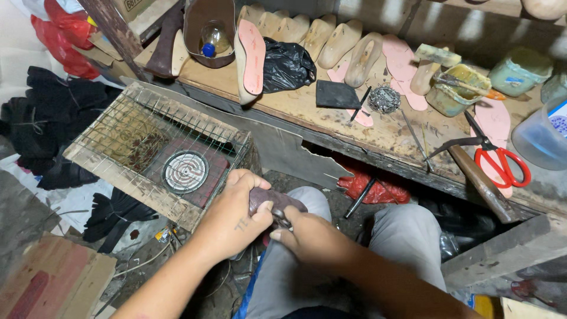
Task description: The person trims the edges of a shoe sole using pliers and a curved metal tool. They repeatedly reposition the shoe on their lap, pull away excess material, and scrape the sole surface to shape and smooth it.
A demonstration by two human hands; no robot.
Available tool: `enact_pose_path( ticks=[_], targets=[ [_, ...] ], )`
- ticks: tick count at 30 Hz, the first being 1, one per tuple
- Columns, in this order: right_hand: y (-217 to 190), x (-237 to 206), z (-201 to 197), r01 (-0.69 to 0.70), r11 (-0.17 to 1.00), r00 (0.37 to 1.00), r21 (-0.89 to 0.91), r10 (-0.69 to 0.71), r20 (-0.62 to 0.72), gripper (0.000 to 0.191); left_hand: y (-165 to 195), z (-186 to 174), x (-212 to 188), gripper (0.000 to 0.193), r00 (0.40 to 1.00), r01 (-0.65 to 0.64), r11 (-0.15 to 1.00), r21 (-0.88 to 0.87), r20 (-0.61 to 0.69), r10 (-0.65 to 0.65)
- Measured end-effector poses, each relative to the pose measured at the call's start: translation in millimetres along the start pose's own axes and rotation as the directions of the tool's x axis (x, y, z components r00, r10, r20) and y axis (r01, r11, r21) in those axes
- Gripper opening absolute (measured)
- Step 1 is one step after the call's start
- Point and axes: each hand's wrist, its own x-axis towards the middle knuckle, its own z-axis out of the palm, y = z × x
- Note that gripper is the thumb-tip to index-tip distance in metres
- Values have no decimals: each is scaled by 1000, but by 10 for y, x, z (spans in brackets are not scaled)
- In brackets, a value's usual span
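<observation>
Looked like the lasting stage: left hand was clamped around a dark brownish shoe upper over the lap, while the right hand pinched its edge with what seemed a small tool, so I'd guess the next pull needed even tension. Up on the bench sat a black plastic bag, a yellowish glue tub and red-handled scissors.

A single view is given, taken from the head and aimed steeply down and forward. The hands and knees are seen close, at the lower middle. The surface is crossed from upper left to right edge, its near edge running diagonally. The wire-topped box is caught at left, the floor beneath.
</observation>
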Motion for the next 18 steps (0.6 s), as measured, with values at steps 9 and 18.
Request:
enact_pose_path(
  ticks=[9,18],
  targets=[
    [167,63,92,230,970,973,76,-227,-53,38,-26,-1,-22,37,988,-113,993,-24,-111,110],
    [-27,-172,97,147,949,960,-280,-205,-191,27,-268,221,-70,28,937,-335,896,-292,-209,282]
  ],
)
